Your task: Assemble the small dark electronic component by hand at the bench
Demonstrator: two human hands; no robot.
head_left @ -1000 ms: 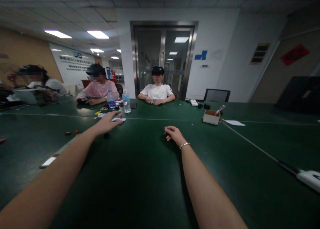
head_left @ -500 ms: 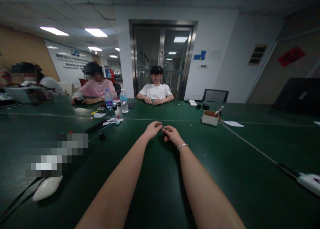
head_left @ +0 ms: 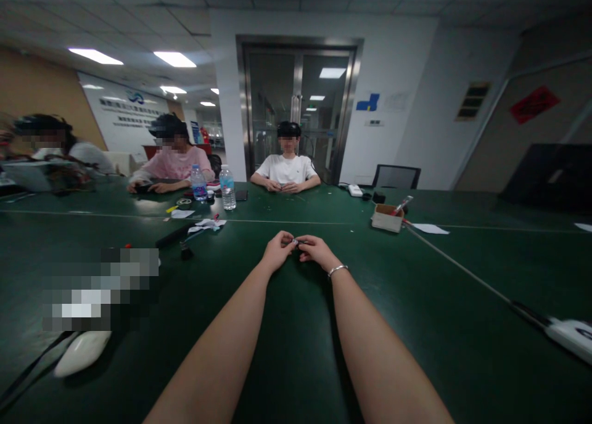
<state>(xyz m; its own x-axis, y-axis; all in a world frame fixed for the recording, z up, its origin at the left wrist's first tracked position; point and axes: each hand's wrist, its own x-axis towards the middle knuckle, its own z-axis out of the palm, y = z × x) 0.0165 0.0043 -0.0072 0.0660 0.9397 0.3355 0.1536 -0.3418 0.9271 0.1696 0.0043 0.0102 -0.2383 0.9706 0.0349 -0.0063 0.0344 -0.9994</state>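
Above the green table (head_left: 296,325), my left hand (head_left: 278,251) and my right hand (head_left: 318,252) meet fingertip to fingertip in the middle of the head view. Both are closed in a pinch. Between the fingertips is a small dark object (head_left: 296,242) with a light glint, too tiny to name and partly covered by the fingers. A silver bangle (head_left: 338,270) circles my right wrist.
At the right lie a small box (head_left: 387,219) holding a tube and a power strip (head_left: 571,338) with its cable. Crumpled paper (head_left: 206,225), two water bottles (head_left: 227,188) and a white mouse-like thing (head_left: 83,353) are leftward. Several people sit across the table.
My left hand has closed its fingers and come in against my right fingertips, at the small object. My right hand has shifted slightly, staying pinched.
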